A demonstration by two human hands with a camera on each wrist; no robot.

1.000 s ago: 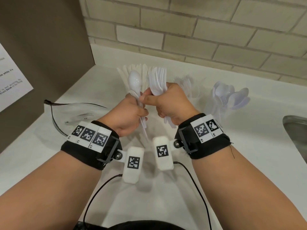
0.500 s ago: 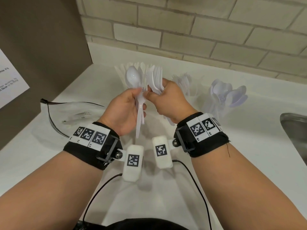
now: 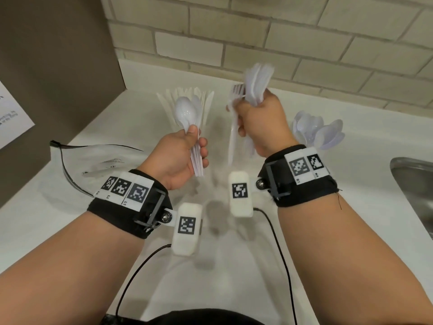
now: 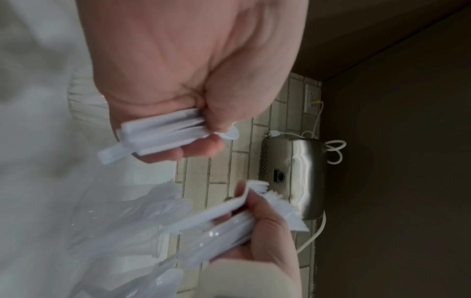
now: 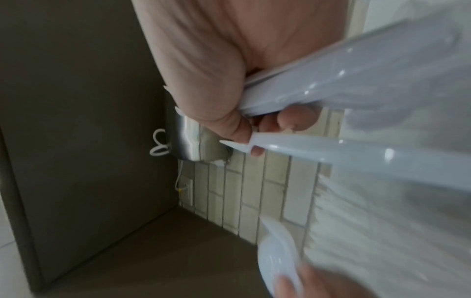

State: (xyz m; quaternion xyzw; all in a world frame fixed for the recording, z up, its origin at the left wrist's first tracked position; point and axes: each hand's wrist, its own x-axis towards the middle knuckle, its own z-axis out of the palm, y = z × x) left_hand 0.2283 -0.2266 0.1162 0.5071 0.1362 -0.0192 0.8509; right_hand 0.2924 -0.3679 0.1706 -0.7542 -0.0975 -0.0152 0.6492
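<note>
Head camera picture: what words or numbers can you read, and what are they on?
No text reads clearly.
Paper sheet on the left wall: print too blurred.
Left wristband and right wristband: square code patterns, tiny marks beneath too small.
Plastic bag: print too small.

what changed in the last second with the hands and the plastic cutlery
The hands were touching a second ago and have now parted. The right hand swung up and to the right with its bundle of white cutlery. The left hand stayed about where it was, still gripping the white spoons. Nothing was let go. The cluster of spoons standing on the counter is unchanged.
</note>
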